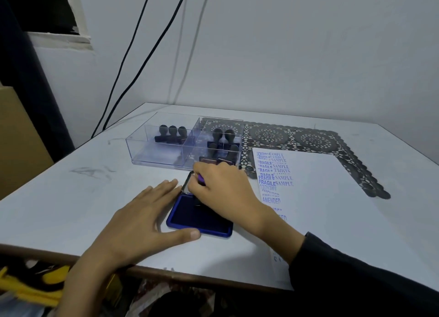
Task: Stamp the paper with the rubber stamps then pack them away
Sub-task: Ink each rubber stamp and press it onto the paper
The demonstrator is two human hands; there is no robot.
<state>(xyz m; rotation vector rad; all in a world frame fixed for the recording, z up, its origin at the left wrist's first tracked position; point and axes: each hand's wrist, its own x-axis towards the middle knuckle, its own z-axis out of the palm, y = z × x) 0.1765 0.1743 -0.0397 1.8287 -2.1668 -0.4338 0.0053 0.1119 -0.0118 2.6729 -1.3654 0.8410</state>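
Nearest, my left hand (152,219) lies flat on the white table (59,197), fingers straight and holding nothing. It sits just left of the blue ink pad (190,218), with the thumb along the pad's near edge. My right hand (221,188) is above the pad, fingers curled round a rubber stamp (201,179); a purple part shows between the fingers, and the dark base meets the inked surface. To the right lies the paper (332,197), printed in blue down its left side with FRAGILE, SAMPLE and AMENDED; my right forearm crosses its near corner. Beyond the pad stands a clear divided tray (159,153): three black-handled stamps (172,133) upright in the back left compartment, further stamps (223,138) in the right compartments. A black lace mat (311,138) lies under the tray's right end and the paper's far edge. Two dark cables (142,62) run down the wall.
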